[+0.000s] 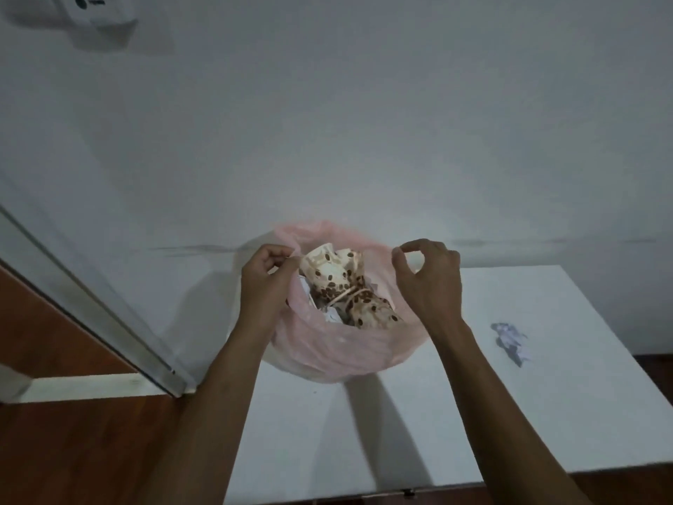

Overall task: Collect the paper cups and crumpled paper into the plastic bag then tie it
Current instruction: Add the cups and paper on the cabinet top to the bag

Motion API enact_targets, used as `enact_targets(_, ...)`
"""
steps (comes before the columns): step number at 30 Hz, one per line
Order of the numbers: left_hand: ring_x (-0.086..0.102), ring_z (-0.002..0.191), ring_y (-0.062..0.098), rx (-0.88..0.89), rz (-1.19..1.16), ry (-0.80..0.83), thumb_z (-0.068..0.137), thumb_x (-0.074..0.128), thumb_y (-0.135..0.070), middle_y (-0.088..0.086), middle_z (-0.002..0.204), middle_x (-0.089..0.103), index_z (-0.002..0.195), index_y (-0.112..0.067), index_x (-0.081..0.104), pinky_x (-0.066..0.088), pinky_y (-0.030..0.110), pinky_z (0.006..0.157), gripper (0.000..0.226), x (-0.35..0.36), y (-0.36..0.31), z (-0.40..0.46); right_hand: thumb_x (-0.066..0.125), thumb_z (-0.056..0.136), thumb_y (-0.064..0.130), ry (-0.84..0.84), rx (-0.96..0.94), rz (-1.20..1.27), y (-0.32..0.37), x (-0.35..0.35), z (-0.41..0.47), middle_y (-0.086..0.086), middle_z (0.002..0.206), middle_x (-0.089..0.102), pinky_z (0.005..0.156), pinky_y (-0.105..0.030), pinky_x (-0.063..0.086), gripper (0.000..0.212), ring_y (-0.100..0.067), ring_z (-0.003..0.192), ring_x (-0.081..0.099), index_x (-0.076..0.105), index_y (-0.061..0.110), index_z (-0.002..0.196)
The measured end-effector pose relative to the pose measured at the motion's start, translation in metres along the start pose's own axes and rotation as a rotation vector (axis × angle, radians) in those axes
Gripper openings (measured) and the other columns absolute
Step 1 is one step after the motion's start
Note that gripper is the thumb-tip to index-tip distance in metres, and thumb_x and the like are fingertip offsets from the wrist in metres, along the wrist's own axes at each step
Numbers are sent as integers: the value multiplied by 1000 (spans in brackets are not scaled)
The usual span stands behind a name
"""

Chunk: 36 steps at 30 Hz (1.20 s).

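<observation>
A pink translucent plastic bag (327, 348) stands on the far left part of the white table (473, 413), its mouth held wide. Inside lie several paper cups (335, 275) printed with brown coffee beans, with bits of white crumpled paper (333, 317) among them. My left hand (267, 282) pinches the bag's left rim. My right hand (428, 278) pinches the right rim between thumb and forefinger. One crumpled paper (510, 340) lies loose on the table to the right of the bag.
A white wall (364, 122) rises right behind the table. A door frame (91, 297) slants at the left, with brown wooden floor (91, 450) beside the table. A white wall fixture (98, 12) hangs at the top left.
</observation>
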<state>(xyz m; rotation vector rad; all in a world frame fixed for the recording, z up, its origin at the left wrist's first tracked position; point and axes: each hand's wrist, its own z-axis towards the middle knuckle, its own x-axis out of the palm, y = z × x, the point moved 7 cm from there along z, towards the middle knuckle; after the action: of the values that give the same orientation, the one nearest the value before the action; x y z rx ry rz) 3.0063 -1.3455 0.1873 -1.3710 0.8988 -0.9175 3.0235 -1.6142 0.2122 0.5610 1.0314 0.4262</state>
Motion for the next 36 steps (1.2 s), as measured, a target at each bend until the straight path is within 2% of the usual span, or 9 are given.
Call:
enact_targets(5,61,81,12,-25,-17,138,83,67,-7,3,86,68,78,-22,65,48,28,76,16,42,8,-4,56,90,31,-82,321,-91,-98,-27,-4,-12,126,59,92,-37,35,35,-34,120,47,58,22,123)
enact_targets(8,63,86,16,-27,-26,193,82,68,-7,7,89,69,80,-20,65,50,34,81,13,61,9,-9,60,87,27,37,555,-231,-163,-33,-22,-13,145,43,103,-50,36,52,-37,134,35,46,28,137)
enact_targets(12,65,86,18,-48,-37,217,81,69,-10,12,92,70,80,-19,66,52,37,84,10,75,14,-14,52,90,22,185,705,-315,-228,-27,-56,-6,153,33,110,-51,32,53,-37,139,28,43,35,141)
enact_targets(16,64,85,16,-63,-55,203,79,70,-13,10,91,70,77,-24,67,51,36,82,12,76,16,-16,47,91,12,151,598,-313,-237,-21,-72,-14,125,60,95,-41,43,40,-40,114,51,61,23,127)
enact_targets(20,61,78,10,-70,-58,159,83,68,-7,2,84,68,80,-20,66,48,27,75,13,65,14,-15,55,95,15,101,538,-106,-225,-17,-62,-18,100,69,75,-25,38,20,-36,97,65,70,6,105)
enact_targets(26,59,69,3,-50,-25,43,86,67,-9,-6,79,66,80,-22,64,46,24,60,14,34,7,-9,52,98,23,-162,392,184,-130,-58,-15,-4,88,62,65,-16,29,22,-19,82,55,60,3,101)
enact_targets(31,53,58,7,-46,-22,-29,87,65,-8,-3,75,63,82,-20,63,38,21,43,13,12,5,-10,44,100,24,48,235,369,-50,-40,11,13,76,62,61,-22,37,14,-6,73,60,44,10,102)
enact_targets(34,51,51,6,-34,-15,-49,87,65,-6,0,75,62,82,-18,62,36,21,40,13,5,2,-13,40,102,28,247,134,408,-11,-13,11,9,89,67,74,-28,47,19,-13,86,63,53,14,103)
enact_targets(36,50,51,8,-29,0,-57,87,65,-6,2,76,62,82,-17,62,37,22,40,12,2,2,-16,38,103,34,386,88,396,10,5,6,4,91,67,76,-30,45,34,-14,85,61,63,14,91)
